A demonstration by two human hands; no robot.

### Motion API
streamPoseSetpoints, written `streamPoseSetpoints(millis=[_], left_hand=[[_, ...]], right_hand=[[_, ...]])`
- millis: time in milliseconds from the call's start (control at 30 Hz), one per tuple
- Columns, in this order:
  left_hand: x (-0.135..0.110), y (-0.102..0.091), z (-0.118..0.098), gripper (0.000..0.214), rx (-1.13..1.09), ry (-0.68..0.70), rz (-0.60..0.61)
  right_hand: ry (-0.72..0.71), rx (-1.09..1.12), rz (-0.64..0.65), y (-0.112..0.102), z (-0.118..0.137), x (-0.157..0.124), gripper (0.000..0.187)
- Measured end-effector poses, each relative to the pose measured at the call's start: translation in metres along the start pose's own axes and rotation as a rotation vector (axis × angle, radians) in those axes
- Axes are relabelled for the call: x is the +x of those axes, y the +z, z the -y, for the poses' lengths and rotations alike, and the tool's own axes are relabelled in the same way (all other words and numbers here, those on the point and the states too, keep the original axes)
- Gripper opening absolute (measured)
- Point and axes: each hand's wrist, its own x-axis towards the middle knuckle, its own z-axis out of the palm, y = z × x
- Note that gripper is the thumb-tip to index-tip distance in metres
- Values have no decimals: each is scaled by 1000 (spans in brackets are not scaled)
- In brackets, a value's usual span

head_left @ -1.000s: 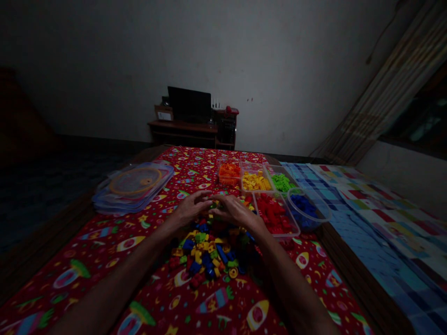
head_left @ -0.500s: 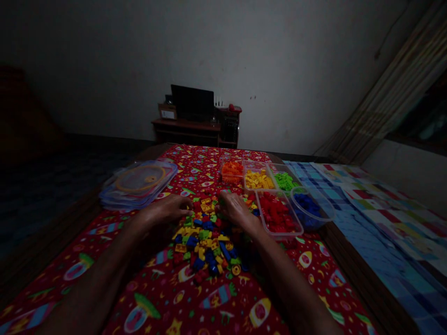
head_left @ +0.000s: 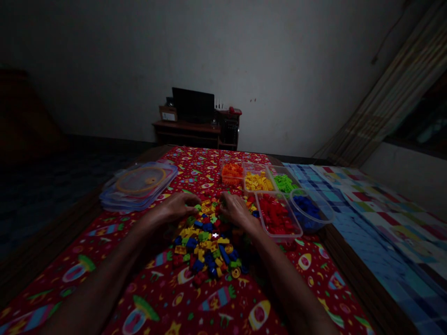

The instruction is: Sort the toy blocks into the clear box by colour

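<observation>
A mixed pile of toy building bricks (head_left: 206, 242), in red, yellow, green and blue, lies on the red patterned cloth (head_left: 181, 307). My left hand (head_left: 178, 205) reaches in at the pile's far left side, thumb and forefinger apart around a green brick (head_left: 198, 207); I see no firm grip on it. At the far right of the pile, my right hand (head_left: 234, 208) has its fingers curled together, with a bit of dim green at the fingertips that looks like a brick. Its palm side is hidden.
Clear tubs hold sorted bricks: orange (head_left: 232, 172), yellow (head_left: 258, 180), green (head_left: 284, 183), red (head_left: 275, 214) and blue (head_left: 305, 207). Stacked lids (head_left: 139, 184) lie at left. Behind the table stands a desk with a monitor (head_left: 193, 104).
My left hand has moved slightly right, farther over the pile, to a green brick. My right hand has barely shifted and stays curled. The tubs have not moved.
</observation>
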Motion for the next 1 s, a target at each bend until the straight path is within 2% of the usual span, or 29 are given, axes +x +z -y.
streamPoseSetpoints(millis=[133, 300, 467, 633, 800, 900, 1000], left_hand=[[2, 8, -7, 45, -221, 1, -58], [0, 17, -23, 55, -389, 20, -54], [-1, 24, -30, 50, -427, -1, -99], [3, 31, -23, 57, -481, 11, -83], [6, 33, -18, 59, -526, 14, -130], [7, 28, -14, 62, -525, -4, -199], [8, 22, -11, 62, -489, -13, -231]], right_hand=[[-53, 268, -148, 0, -2, 4, 26], [-16, 513, -94, 2, 1, 11, 28], [-102, 590, -49, 10, -1, 13, 25], [-117, 504, -18, 10, 5, 6, 32], [-126, 363, -100, 2, 6, 1, 33], [-74, 303, -182, -9, -14, 3, 34], [39, 240, -286, -32, -53, 6, 34]])
